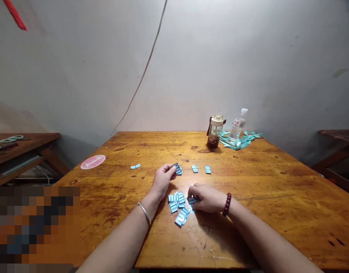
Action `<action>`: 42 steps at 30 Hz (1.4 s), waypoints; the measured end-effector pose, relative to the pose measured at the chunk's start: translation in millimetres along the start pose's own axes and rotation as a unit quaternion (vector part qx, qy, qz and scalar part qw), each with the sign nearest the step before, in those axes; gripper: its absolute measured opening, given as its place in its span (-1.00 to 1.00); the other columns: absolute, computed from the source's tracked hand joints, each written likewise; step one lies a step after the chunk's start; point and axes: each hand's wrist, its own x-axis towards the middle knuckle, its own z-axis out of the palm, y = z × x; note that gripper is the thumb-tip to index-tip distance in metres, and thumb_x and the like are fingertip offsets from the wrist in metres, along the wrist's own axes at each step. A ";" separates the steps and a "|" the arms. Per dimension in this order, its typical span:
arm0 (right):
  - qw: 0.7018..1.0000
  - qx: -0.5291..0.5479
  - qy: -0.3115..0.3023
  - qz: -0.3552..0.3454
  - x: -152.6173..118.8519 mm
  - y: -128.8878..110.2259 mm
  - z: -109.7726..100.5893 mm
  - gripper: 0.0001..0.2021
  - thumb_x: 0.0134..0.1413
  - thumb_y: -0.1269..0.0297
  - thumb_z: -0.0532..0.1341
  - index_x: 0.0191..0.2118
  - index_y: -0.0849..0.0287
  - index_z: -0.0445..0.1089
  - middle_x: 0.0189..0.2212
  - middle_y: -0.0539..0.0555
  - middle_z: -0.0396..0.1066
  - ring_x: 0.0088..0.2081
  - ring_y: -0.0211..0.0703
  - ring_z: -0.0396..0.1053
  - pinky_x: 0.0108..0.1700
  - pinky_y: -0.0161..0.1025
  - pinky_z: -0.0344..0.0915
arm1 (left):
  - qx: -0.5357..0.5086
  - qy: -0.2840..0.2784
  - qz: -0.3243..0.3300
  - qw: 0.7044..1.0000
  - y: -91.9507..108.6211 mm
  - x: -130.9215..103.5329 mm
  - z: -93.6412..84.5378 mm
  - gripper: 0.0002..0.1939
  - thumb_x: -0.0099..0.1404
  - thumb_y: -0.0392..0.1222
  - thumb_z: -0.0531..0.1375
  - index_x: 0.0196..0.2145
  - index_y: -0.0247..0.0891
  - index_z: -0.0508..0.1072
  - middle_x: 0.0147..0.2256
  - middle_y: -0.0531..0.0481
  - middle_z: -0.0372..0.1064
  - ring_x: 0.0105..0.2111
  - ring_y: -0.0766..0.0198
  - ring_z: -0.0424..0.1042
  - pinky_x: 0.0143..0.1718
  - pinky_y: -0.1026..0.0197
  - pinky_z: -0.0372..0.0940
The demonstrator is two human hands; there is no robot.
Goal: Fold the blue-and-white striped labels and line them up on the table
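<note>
Though blurry, jar (215,131) seemingly holds dark liquid.

glossy worn wood table (262,197)
</note>
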 end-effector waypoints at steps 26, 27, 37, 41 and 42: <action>0.909 0.313 0.275 -0.012 9.8 8.0 -7.2 -0.89 0.04 0.33 0.07 -0.43 0.24 0.26 -0.50 -0.02 0.24 -0.45 -0.28 0.19 -0.39 -0.38 0.15 | -0.053 -0.168 -0.135 0.975 9.5 -25.5 22.6 -0.78 0.02 -0.12 0.20 -0.46 -0.34 0.31 -0.53 0.04 0.24 -0.55 0.44 0.25 -0.55 0.42 0.10; 0.911 0.300 0.281 -0.010 10.0 7.0 -6.0 -0.88 0.05 0.33 0.07 -0.44 0.23 0.27 -0.51 -0.02 0.24 -0.45 -0.28 0.19 -0.40 -0.38 0.15 | -0.052 -0.167 -0.131 0.976 8.9 -25.4 22.8 -0.78 0.01 -0.13 0.21 -0.46 -0.34 0.31 -0.53 0.05 0.23 -0.56 0.45 0.23 -0.56 0.42 0.10; 0.885 0.317 0.338 0.038 9.1 7.0 -15.7 -0.81 0.07 0.22 0.06 -0.45 0.23 0.23 -0.54 -0.01 0.20 -0.49 -0.26 0.18 -0.44 -0.37 0.16 | -0.068 -0.110 -0.108 0.986 7.0 -20.7 21.4 -0.80 -0.04 -0.18 0.24 -0.45 -0.32 0.35 -0.53 0.07 0.24 -0.59 0.48 0.20 -0.55 0.40 0.13; 0.887 0.324 0.327 0.026 10.4 6.8 -12.7 -0.84 0.07 0.22 0.07 -0.31 0.22 0.24 -0.50 0.00 0.22 -0.46 -0.25 0.19 -0.42 -0.36 0.18 | -0.057 -0.100 -0.088 0.989 7.0 -19.8 21.1 -0.81 -0.03 -0.18 0.23 -0.46 -0.33 0.34 -0.52 0.07 0.23 -0.58 0.48 0.19 -0.56 0.41 0.13; 0.890 0.319 0.326 0.018 11.3 6.1 -9.9 -0.83 0.06 0.23 0.08 -0.26 0.21 0.23 -0.49 0.00 0.22 -0.45 -0.24 0.20 -0.42 -0.36 0.18 | -0.053 -0.106 -0.083 0.989 7.5 -20.4 22.0 -0.81 -0.03 -0.18 0.23 -0.46 -0.33 0.34 -0.52 0.07 0.22 -0.58 0.48 0.19 -0.56 0.41 0.13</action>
